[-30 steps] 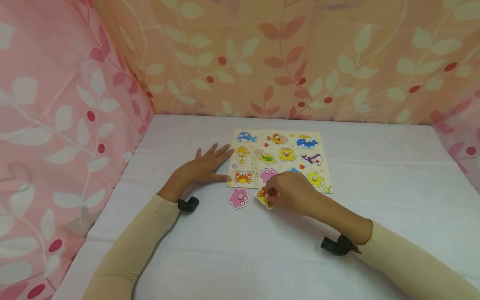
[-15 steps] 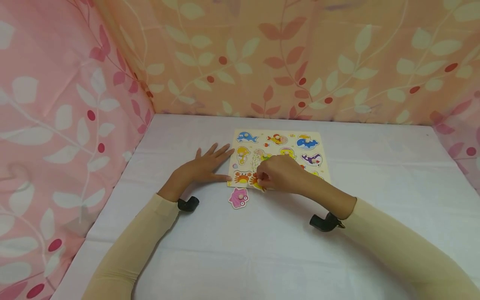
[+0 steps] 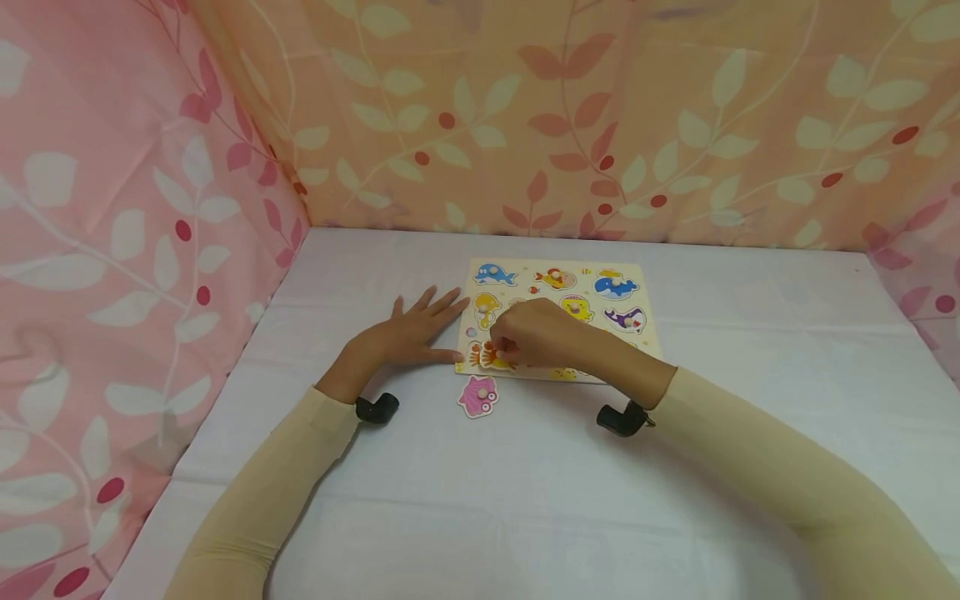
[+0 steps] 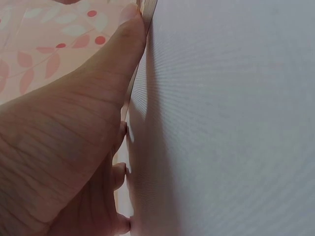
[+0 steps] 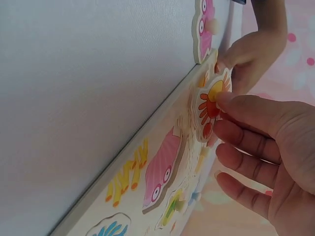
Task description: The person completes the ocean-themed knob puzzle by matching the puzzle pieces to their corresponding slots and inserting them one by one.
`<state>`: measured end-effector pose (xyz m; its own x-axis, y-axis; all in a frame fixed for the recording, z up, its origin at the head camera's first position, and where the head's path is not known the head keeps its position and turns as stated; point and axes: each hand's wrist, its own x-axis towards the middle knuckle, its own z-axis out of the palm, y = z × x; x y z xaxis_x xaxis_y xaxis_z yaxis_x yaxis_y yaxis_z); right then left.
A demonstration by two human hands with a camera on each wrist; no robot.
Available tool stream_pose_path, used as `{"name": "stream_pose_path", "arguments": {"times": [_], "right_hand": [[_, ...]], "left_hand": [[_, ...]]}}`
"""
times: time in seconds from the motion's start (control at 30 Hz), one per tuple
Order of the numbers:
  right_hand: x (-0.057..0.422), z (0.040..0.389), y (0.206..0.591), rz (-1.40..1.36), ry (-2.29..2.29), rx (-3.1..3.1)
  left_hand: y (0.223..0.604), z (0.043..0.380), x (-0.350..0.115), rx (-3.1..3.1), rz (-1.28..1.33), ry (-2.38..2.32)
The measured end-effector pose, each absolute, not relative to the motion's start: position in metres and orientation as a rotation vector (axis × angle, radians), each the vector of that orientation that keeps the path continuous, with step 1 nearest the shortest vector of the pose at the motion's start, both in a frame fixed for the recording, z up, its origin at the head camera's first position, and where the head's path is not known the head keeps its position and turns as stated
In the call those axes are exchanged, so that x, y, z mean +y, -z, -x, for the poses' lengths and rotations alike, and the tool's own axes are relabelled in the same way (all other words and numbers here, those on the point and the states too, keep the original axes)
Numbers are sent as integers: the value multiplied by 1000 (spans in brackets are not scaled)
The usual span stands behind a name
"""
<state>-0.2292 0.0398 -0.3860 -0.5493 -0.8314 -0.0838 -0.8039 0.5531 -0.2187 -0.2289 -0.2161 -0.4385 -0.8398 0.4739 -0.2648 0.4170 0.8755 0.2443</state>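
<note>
My right hand (image 3: 543,333) pinches the small knob of an orange crab puzzle piece (image 3: 492,357). The piece hangs over the crab-shaped spot in the lower left of the wooden peg puzzle board (image 3: 525,265); in the right wrist view the crab piece (image 5: 209,110) is tilted, its other fingers clear of it. My left hand (image 3: 408,333) lies with fingers spread at the board's left edge. In the left wrist view its thumb (image 4: 115,49) touches the board's edge (image 4: 149,9). A loose pink shell piece (image 3: 476,396) with a knob lies just below the board.
Several sea-animal pieces with knobs sit in the board, among them a blue whale (image 3: 615,287) and a yellow octopus (image 3: 577,308). A pink shell recess (image 5: 165,164) shows in the right wrist view. White cloth (image 3: 480,500) covers the table; patterned curtains (image 3: 480,125) stand behind.
My right hand has carried the crab piece from below the board up and left to over the crab spot. The left hand and the pink shell piece have stayed in place.
</note>
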Motion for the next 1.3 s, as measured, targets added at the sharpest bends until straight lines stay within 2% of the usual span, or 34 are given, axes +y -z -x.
{"name": "stream_pose_path", "arguments": {"times": [1.3], "right_hand": [[17,239,394,1373,223,2560]], "left_hand": [[439,230,-218,2715,-670,-256]]}}
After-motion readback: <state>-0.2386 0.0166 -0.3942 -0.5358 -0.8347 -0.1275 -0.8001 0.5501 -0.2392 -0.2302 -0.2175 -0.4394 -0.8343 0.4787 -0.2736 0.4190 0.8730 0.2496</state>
